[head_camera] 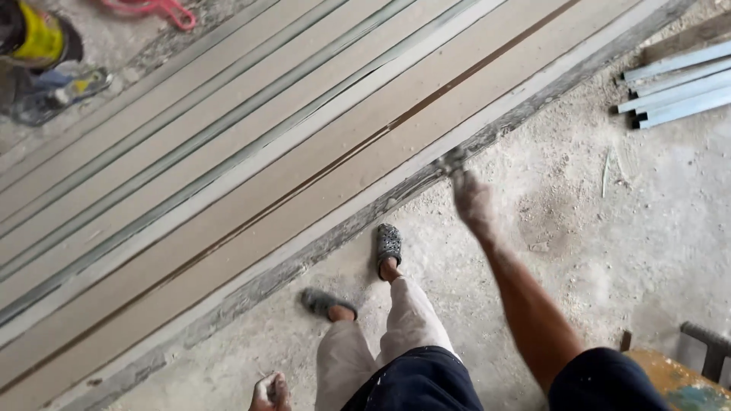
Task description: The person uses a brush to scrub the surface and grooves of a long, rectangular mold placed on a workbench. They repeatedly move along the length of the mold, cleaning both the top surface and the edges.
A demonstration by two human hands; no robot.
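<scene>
**Dusty hand at the edge of a long flat panel**

While you stand on the rough concrete floor (609, 228), the largest thing before you is a long flat panel (304, 152) running diagonally across the view: pale beige board faces, smooth and matte, alternating with grey-white strips and split by a thin dark brown seam. Its near edge (343, 232) is crusted with grey, crumbly residue. Your right hand (474, 202), coated in pale dust, reaches out to that edge with the arm extended; the fingers are curled around something small and grey at the panel's border, blurred, so you cannot tell what it is or how tightly it is held. Your left hand (269, 392), low at the bottom of the view, is closed in a loose fist with something thin showing in it; its kind is unclear. Light blue-grey metal strips (674, 84) lie stacked at upper right, well apart. A yellow-and-black object (34, 38) sits at upper left, beside a pink looped handle (152, 9).
</scene>
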